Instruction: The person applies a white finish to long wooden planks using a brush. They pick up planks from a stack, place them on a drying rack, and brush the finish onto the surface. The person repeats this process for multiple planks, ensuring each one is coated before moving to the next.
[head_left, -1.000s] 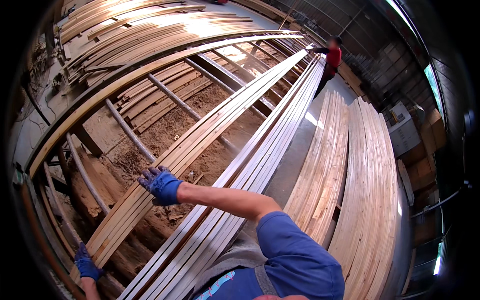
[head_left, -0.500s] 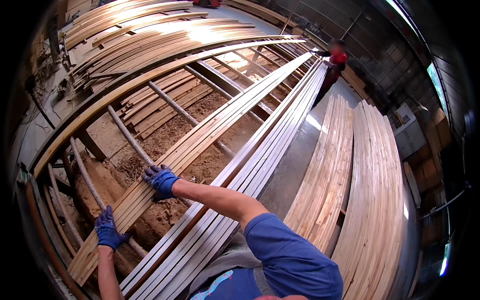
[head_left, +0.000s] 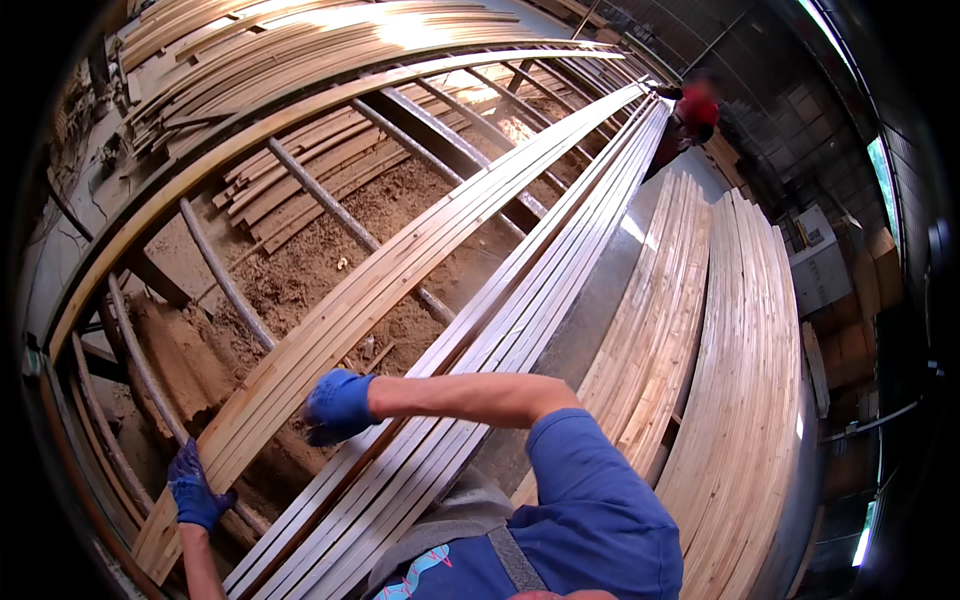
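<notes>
Several narrow bare-wood boards (head_left: 375,275) lie side by side across the metal rollers, running away from me. My left hand (head_left: 198,488), in a blue and dark glove, rests flat on their near end, its fingers and thumb apart. My right hand (head_left: 338,408), gloved alike, is above the gap between these boards and a row of white-coated strips (head_left: 480,365). It is off the wood; its fingers point down and are blurred, so their grip is unclear. My right forearm crosses over the white-coated strips.
A person in red (head_left: 692,112) stands at the far end of the strips. Long board stacks (head_left: 745,380) lie on the right. Left of the rollers (head_left: 225,275) runs a long rail (head_left: 235,140), with more timber beyond it. Sawdust (head_left: 320,250) covers the floor beneath the rollers.
My right hand has lifted off the bare-wood boards and moved toward me, over the gap. My left hand stays on the boards near their end. The view has shifted slightly.
</notes>
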